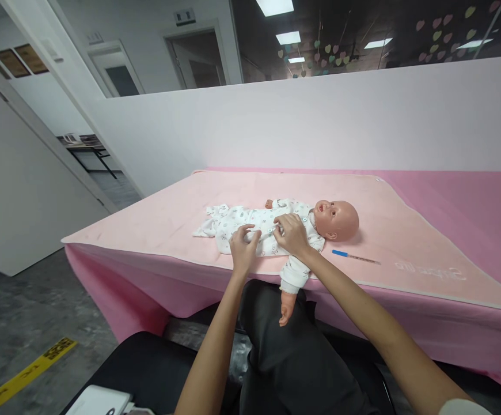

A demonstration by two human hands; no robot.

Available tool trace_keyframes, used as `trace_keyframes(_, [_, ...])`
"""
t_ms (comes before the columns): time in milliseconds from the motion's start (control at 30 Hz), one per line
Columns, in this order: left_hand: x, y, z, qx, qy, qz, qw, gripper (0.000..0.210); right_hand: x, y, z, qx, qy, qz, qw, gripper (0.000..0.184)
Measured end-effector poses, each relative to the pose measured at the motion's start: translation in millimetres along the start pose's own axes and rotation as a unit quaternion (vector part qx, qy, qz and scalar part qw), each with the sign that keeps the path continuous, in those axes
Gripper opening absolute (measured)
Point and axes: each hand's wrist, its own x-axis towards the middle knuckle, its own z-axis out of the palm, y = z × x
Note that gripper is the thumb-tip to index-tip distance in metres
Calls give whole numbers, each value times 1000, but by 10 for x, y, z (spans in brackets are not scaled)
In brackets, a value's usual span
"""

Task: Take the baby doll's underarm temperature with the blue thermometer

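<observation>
A baby doll (341, 220) lies on its back, its head to the right. It wears a white patterned romper (237, 220) with small snaps down the front. My right hand (292, 233) is on the chest, thumb and fingers pinched on the romper's front beside a snap. Lower down on the belly, my left hand (244, 246) rests against the cloth with thumb and forefinger apart. The doll's near arm (288, 305) hangs over the table edge above my leg; its far hand (269, 204) shows behind the body.
A peach mat (159, 222) covers part of the pink-clothed table (470, 202). A thin stick with a blue end (341, 253) lies near the doll's head. Behind the table stands a white wall (319, 127) with glass above. A white device (99, 400) sits on the black seat at lower left.
</observation>
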Motion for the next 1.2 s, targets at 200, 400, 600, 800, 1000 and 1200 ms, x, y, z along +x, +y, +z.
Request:
trace_keyframes(200, [-20, 2, -3, 76, 76, -30, 994, 24, 6, 36, 16, -16, 26, 8, 999, 17])
trace_keyframes(400, [-27, 22, 3, 119, 26, -8, 992, 27, -287, -100, -459, -54, 89, -80, 991, 21])
trace_keyframes(600, [-41, 71, 48, 151, -48, 10, 987, 31, -1012, 233, -1275, -203, 9, -19, 979, 19])
trace_keyframes(800, [-36, 41, 23, 78, -3, -1, 997, 19, -1452, 823, -1741, -307, -73, 211, 925, 25])
trace_keyframes(1000, [-40, -59, -20, -80, 121, -48, 988, 8, -1378, 720, -1862, -174, -133, 310, 925, 31])
trace_keyframes(1200, [-22, -83, -7, -84, 125, -53, 987, 9, -941, 518, -2091, -36, -25, 401, 915, 34])
